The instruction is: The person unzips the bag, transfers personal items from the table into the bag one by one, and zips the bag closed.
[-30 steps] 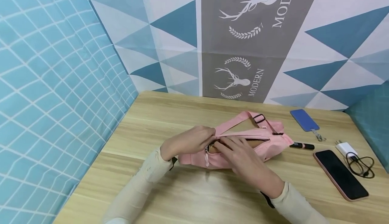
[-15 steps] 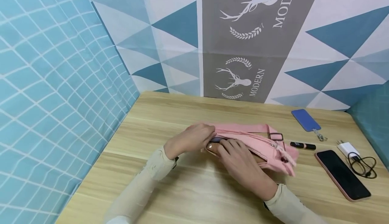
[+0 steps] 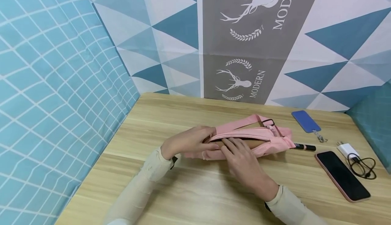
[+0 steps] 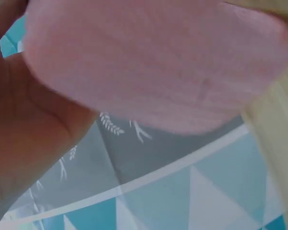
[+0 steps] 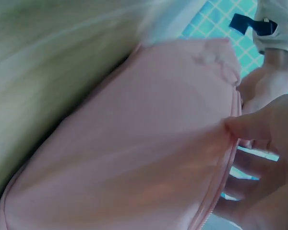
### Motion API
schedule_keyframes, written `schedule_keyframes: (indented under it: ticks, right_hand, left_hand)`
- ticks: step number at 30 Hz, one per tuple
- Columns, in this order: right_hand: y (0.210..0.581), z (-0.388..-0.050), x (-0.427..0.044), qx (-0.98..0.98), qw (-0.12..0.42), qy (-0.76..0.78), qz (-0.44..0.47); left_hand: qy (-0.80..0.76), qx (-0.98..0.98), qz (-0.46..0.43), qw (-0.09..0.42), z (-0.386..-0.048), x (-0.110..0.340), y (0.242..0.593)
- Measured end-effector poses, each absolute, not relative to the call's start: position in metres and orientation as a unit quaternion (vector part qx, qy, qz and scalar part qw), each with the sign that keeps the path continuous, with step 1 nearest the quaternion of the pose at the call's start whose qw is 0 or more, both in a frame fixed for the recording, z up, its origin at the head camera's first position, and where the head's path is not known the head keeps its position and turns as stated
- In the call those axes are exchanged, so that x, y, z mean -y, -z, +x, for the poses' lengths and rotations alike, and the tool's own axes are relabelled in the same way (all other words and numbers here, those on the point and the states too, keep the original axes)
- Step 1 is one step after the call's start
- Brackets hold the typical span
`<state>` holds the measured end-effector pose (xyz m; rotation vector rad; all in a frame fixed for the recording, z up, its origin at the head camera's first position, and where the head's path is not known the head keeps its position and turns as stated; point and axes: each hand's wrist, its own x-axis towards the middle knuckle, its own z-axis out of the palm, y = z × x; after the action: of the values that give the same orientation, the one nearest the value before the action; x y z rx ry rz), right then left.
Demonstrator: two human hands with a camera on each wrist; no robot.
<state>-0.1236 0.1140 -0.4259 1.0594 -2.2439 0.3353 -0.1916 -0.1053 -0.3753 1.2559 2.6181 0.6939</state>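
A pink bag lies on the table in the head view, its long zipped mouth open, with something brown showing inside. My left hand grips the bag's left end, thumb across the opening. The fingers of my right hand reach into the mouth while its thumb lies on the near edge. Pink cloth fills much of the left wrist view beside the left hand. In the right wrist view the right hand pinches the zipped edge of the bag; its fingertips are hidden.
Right of the bag lie a black tube, a blue card holder with a metal clip, a phone with a pink edge, and a white charger with a black cable. Patterned cloth hangs behind the table.
The bag has tipped toward me and then back, its strap shifting with it. My left thumb has moved across the opening; the right hand has stayed at the mouth.
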Motion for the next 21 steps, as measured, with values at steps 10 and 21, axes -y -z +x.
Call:
schedule_keyframes:
  ticks: [10, 21]
  right_hand:
    - [0.427, -0.118, -0.109, 0.835, 0.308, -0.228, 0.395]
    - [0.427, -0.12, -0.108, 0.803, 0.361, -0.239, 0.409]
  left_hand:
    - [-0.262, -0.863, 0.405, 0.147, -0.187, 0.101, 0.368]
    - [-0.219, -0.866, 0.431, 0.126, -0.18, 0.098, 0.377]
